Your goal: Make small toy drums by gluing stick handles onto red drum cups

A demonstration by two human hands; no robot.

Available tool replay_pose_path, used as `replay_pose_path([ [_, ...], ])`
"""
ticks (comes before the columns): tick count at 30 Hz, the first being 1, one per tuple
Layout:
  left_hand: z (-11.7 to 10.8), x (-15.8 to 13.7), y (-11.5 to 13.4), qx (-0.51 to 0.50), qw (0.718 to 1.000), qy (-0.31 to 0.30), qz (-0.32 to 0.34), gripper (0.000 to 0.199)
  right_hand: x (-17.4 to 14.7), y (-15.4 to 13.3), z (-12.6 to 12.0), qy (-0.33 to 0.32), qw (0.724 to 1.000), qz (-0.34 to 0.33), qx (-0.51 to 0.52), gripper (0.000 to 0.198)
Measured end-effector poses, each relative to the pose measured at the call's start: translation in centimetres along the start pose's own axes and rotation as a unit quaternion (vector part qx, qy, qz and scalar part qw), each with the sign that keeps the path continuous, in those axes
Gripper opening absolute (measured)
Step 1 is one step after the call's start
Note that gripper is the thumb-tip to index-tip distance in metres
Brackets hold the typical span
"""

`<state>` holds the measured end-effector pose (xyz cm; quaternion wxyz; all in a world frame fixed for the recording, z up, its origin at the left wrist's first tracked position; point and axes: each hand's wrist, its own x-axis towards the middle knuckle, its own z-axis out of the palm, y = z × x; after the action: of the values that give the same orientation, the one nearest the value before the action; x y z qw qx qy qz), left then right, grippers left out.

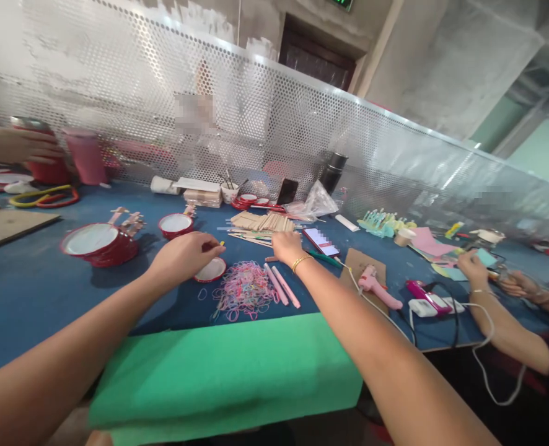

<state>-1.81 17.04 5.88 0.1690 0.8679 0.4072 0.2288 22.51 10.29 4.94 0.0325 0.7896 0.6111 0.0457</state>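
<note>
My left hand (186, 255) is closed in a pinch over a small red-rimmed white disc (210, 269). A tiny yellow bit shows at its fingertips; I cannot make out what it is. My right hand (286, 246) has its fingers curled down at the near edge of a pile of flat wooden sticks (260, 222), and whatever it grips is hidden. Between the hands lies a tangled heap of pink and purple rubber bands (246, 290). Two pink pen-like sticks (282, 286) lie beside the heap. Green cloth (237, 368) spreads across the front, below my forearms.
Red-rimmed round stacks (98, 243) stand left. Right of me are a phone (321, 241), a pink glue gun (377, 290) on cardboard, and a power strip (435, 303) with cords. Another person's hands (474, 269) work at far right; another hand (18, 145) touches a red flask (46, 158).
</note>
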Motion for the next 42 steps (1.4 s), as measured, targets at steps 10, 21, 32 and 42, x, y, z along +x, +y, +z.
replay_pose_path([
  [10,-0.9,-1.2,5.1,-0.233,0.972,0.011,-0.015,0.044,-8.9,-2.9,-3.3,0.164,0.976,-0.021,0.143,0.016],
  [21,0.6,-4.7,8.4,-0.427,0.903,-0.009,-0.049,0.047,-16.3,1.2,0.9,0.178,0.972,0.038,0.147,0.016],
  [32,1.4,-2.9,6.1,-0.381,0.92,-0.072,-0.061,0.043,-12.3,6.4,1.0,0.071,0.992,0.099,-0.015,0.032],
  [42,2.6,-2.6,4.9,-0.361,0.925,-0.107,-0.049,0.038,-10.4,7.2,1.3,-0.037,0.995,0.085,-0.034,0.033],
])
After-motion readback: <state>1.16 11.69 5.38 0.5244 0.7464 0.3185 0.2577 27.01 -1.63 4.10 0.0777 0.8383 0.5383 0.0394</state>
